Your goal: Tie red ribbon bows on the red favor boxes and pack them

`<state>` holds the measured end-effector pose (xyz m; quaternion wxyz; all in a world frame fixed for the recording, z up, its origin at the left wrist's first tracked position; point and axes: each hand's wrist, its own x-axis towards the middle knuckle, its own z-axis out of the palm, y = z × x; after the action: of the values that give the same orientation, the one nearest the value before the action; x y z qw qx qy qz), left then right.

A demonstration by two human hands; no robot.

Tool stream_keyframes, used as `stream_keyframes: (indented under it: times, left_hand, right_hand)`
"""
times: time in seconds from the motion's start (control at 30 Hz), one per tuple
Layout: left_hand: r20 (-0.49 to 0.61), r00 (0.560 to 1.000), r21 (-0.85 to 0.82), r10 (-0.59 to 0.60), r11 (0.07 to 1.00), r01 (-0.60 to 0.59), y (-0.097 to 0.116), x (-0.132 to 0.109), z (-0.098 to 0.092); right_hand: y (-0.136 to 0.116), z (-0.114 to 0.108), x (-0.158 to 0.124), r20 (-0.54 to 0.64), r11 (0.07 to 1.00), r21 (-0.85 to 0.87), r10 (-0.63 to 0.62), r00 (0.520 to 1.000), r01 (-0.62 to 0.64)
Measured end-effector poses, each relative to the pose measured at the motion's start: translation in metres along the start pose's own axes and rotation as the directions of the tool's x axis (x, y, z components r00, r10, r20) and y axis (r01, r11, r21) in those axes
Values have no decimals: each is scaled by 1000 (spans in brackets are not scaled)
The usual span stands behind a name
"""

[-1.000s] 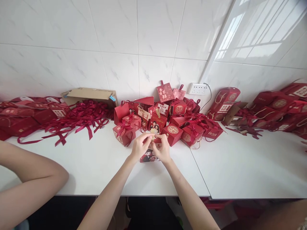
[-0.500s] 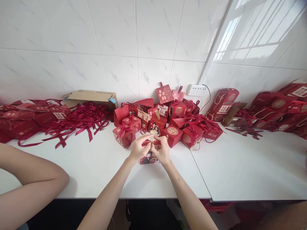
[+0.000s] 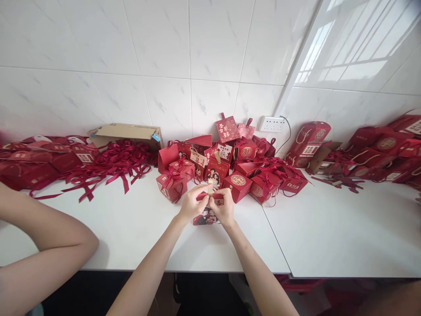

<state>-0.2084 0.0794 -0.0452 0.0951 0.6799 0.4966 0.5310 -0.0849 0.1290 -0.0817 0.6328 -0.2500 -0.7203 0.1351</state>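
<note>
A red gift box [image 3: 208, 217] printed with a cartoon couple stands on the white table in front of me. A gold ribbon loop [image 3: 210, 187] rises from its top. My left hand [image 3: 191, 204] pinches this ribbon from the left, thumb and fingertips closed at it. From the other side my right hand [image 3: 224, 207] pinches the same ribbon, its thumb beside the left thumb. Both hands cover much of the box's upper part. Just behind stands another red box [image 3: 217, 170] with a couple print and a gold loop.
Several red boxes with bows, such as this round-patterned one [image 3: 237, 186], crowd the table behind my hands. Dark red ribbons [image 3: 115, 162] lie heaped by a cardboard box [image 3: 126, 130] at left. A co-worker's bent arm [image 3: 66, 237] rests at the left edge. A power strip [image 3: 272, 123] is on the wall.
My hands stay at the gold ribbon with almost no movement. The whole view has shifted slightly, and the co-worker's arm appears a little farther right.
</note>
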Motion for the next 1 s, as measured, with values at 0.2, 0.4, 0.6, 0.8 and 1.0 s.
stream_keyframes:
  times: [0.2,0.4,0.6,0.8,1.0]
  left_hand:
    - [-17,998,16,59,998,-59,-1,0,0]
    - [-25,997,22,69,997,-68,-2,0,1]
    - [-23,997,19,69,997,-68,-3,-1,1]
    - [-21,998,3,58,998,-58,-3,0,1]
    - [-15,1000,-40,25,999,-25,-2,-1,2]
  right_hand:
    - [0,0,-1,-4,1000,-1,-9,1000,9]
    - [0,-1,0,2,1000,0,-13,1000,13]
    - [0,-2,0,1,1000,10,-18,1000,18]
    - [-1,-1,0,10,1000,24,0,1000,-1]
    - [-6,-5,2,52,998,41,39,998,-41]
